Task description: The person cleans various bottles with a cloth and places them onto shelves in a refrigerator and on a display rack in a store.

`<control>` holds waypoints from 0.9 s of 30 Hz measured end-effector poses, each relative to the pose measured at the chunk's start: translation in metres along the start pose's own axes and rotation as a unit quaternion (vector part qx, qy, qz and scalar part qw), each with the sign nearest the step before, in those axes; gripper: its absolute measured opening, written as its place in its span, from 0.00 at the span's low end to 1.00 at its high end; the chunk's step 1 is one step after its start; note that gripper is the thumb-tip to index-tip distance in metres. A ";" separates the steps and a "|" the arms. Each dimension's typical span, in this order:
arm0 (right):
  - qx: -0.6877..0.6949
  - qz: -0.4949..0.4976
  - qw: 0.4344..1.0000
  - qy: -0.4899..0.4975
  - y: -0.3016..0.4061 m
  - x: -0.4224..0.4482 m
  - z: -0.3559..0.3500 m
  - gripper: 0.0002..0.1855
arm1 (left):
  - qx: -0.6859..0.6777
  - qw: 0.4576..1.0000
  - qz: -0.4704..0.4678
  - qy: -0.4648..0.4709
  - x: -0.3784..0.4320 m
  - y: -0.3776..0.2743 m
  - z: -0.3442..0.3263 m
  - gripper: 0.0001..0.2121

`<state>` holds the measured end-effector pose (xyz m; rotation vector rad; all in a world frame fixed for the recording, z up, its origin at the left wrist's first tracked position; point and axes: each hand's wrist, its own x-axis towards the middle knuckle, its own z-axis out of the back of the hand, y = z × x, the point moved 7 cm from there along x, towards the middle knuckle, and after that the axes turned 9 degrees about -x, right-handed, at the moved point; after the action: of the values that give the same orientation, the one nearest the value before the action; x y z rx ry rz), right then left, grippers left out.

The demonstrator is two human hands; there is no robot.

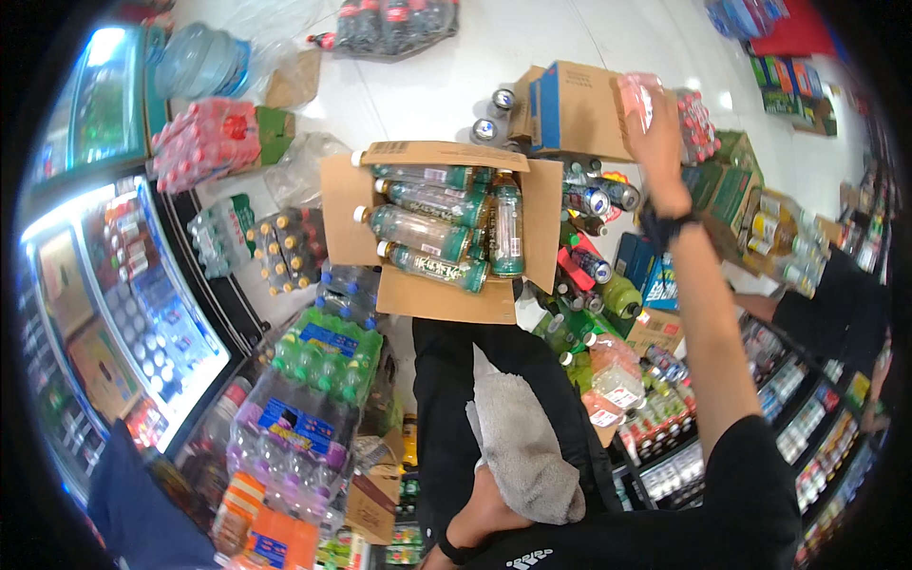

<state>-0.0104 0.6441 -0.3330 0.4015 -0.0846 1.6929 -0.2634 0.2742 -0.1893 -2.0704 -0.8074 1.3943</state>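
My left hand (pixel 488 499) holds a grey towel (pixel 527 442) over my lap, with its fingers mostly hidden under the cloth. My right hand (pixel 657 139) reaches out to the far right and grips a clear bottle with pink on it (pixel 639 96), beside a closed cardboard carton (pixel 588 107). In front of my knees stands an open cardboard box (pixel 349 214) with its flaps folded out. Several green-labelled drink bottles (pixel 427 228) with white caps lie in it on their sides; one bottle with a dark cap (pixel 506 228) lies crosswise at the right.
Shrink-wrapped bottle packs (pixel 313 399) are stacked at left, near a lit drinks fridge (pixel 128 313). Loose cans and bottles (pixel 598 271) crowd the right, before stocked shelves (pixel 769 427). A cola pack (pixel 395 28) lies on the far floor. Parts of other people show at both sides.
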 end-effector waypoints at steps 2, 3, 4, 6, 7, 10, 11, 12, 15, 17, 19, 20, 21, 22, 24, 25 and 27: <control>0.141 -0.007 0.988 0.056 0.087 -0.038 0.016 0.19 | -0.002 1.000 0.004 0.014 -0.002 -0.008 0.002 0.27; 0.201 0.037 0.975 0.093 0.152 -0.053 0.023 0.16 | -0.004 1.000 0.008 0.012 -0.004 -0.012 0.005 0.27; 0.186 0.107 0.969 0.125 0.200 -0.069 0.016 0.15 | 0.023 1.000 -0.020 0.001 -0.007 -0.015 0.010 0.27; 0.169 0.129 0.967 0.141 0.258 -0.104 -0.028 0.22 | 0.051 0.997 -0.053 -0.006 -0.009 -0.021 0.018 0.28; 0.136 0.144 0.968 0.157 0.274 -0.119 -0.054 0.25 | 0.044 0.997 -0.054 -0.011 -0.010 -0.022 0.022 0.28; -0.058 0.171 0.954 0.240 0.290 -0.146 -0.118 0.31 | 0.052 0.997 -0.055 -0.025 -0.018 -0.014 0.041 0.28; -0.056 0.166 0.958 0.226 0.288 -0.147 -0.119 0.32 | 0.055 0.997 -0.056 -0.029 -0.022 -0.011 0.048 0.28; -0.036 0.166 0.954 0.248 0.290 -0.149 -0.118 0.33 | 0.056 0.996 -0.052 -0.038 -0.028 -0.005 0.057 0.28; 0.054 0.115 0.964 0.232 0.268 -0.145 -0.086 0.33 | -0.001 0.998 -0.040 -0.058 -0.034 -0.003 0.079 0.27; 0.040 0.058 0.957 0.280 0.248 -0.138 -0.044 0.32 | 0.034 0.993 -0.073 -0.082 -0.036 -0.012 0.090 0.26; -0.004 0.030 0.954 0.297 0.219 -0.138 -0.013 0.32 | 0.048 0.993 -0.084 -0.067 -0.035 -0.013 0.095 0.25; -0.008 0.032 0.960 0.280 0.208 -0.140 0.000 0.33 | 0.055 0.994 -0.082 -0.045 -0.034 -0.013 0.095 0.24; -0.012 0.034 0.965 0.260 0.199 -0.140 0.011 0.33 | 0.050 0.994 -0.084 -0.044 -0.034 -0.015 0.098 0.24; -0.007 0.027 0.964 0.263 0.191 -0.142 0.016 0.33 | 0.063 0.992 -0.102 -0.029 -0.033 -0.019 0.098 0.24; -0.009 0.005 0.961 0.277 0.187 -0.144 0.024 0.32 | 0.073 0.990 -0.119 -0.015 -0.033 -0.024 0.099 0.24; -0.009 -0.021 0.957 0.289 0.185 -0.146 0.026 0.32 | 0.044 0.992 -0.114 -0.021 -0.033 -0.025 0.101 0.23; -0.006 -0.027 0.955 0.295 0.189 -0.148 0.026 0.32 | 0.014 0.994 -0.108 -0.027 -0.032 -0.028 0.106 0.22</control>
<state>-0.1724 0.4650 -0.3219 -0.1224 0.3525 1.6921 -0.3775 0.2801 -0.1859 -1.8688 -0.9964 1.3403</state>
